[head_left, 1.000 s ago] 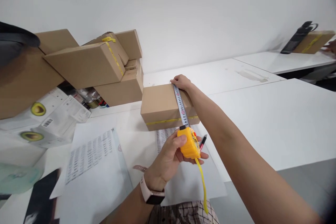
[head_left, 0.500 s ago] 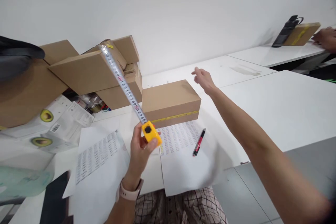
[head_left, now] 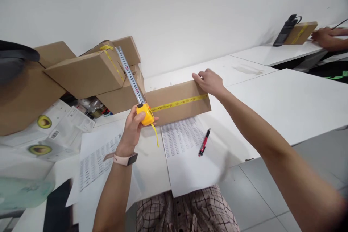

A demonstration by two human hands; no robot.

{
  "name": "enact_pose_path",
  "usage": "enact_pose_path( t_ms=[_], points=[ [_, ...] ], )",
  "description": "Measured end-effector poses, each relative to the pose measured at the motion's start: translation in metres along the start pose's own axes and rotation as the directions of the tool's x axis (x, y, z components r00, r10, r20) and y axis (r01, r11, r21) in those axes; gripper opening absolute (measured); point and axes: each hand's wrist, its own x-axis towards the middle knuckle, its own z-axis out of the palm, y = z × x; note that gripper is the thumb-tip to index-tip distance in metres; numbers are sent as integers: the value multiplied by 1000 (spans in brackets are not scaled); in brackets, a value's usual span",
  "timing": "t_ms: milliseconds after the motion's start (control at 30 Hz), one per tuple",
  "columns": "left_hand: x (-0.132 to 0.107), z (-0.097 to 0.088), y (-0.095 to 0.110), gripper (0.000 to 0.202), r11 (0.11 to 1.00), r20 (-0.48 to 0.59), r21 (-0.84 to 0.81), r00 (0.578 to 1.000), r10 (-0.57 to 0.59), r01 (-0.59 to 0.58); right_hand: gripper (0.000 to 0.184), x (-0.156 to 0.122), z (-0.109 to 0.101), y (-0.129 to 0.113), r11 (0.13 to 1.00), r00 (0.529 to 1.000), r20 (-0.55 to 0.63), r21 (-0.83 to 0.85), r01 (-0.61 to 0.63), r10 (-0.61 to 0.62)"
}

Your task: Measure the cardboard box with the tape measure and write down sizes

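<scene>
A yellow tape measure (head_left: 145, 114) sits in my left hand (head_left: 131, 130), which is closed around its case. Its metal blade (head_left: 130, 74) sticks out up and to the left, with numbers showing, and a yellow strap dangles below. A long cardboard box (head_left: 176, 107) lies just right of the case, its side with a yellow tape strip turned toward me. My right hand (head_left: 210, 81) has its fingers bent over the box's far right corner; the fingertips are partly hidden. Under the box's near edge is a printed sheet (head_left: 190, 168) with a red and black pen (head_left: 204, 142) on it.
Several cardboard boxes (head_left: 87, 74) are stacked at the left, beside white boxes with avocado pictures (head_left: 58, 130). Another printed sheet (head_left: 95, 170) lies at the left front. Far right are a dark bottle (head_left: 284, 30), a taped box (head_left: 301, 33) and another person's hand (head_left: 324, 38).
My right hand has come down onto the box's right end. The box has tipped so its taped side shows more. My left hand has raised and turned the tape measure.
</scene>
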Motion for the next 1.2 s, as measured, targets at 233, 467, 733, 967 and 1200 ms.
enact_pose_path(
  t_ms=[233,467,733,967,1200],
  points=[
    [36,0,7,46,1000,4,4,1000,16,-16,55,45,41,-39,950,986,72,-266,165,-151],
    [-1,45,-16,54,998,56,-46,998,33,-31,62,51,46,-58,948,990,62,-285,139,-127],
    [-37,89,-74,52,937,252,-153,930,-269,313,65,51,45,-54,939,979,96,-281,200,-180],
    [-44,98,-91,56,912,264,-170,909,-323,374,75,62,55,-47,963,978,50,-176,206,-200],
    [-45,102,-100,55,913,308,-143,894,-325,382,75,68,55,-46,977,987,73,-147,155,-145]
  ],
)
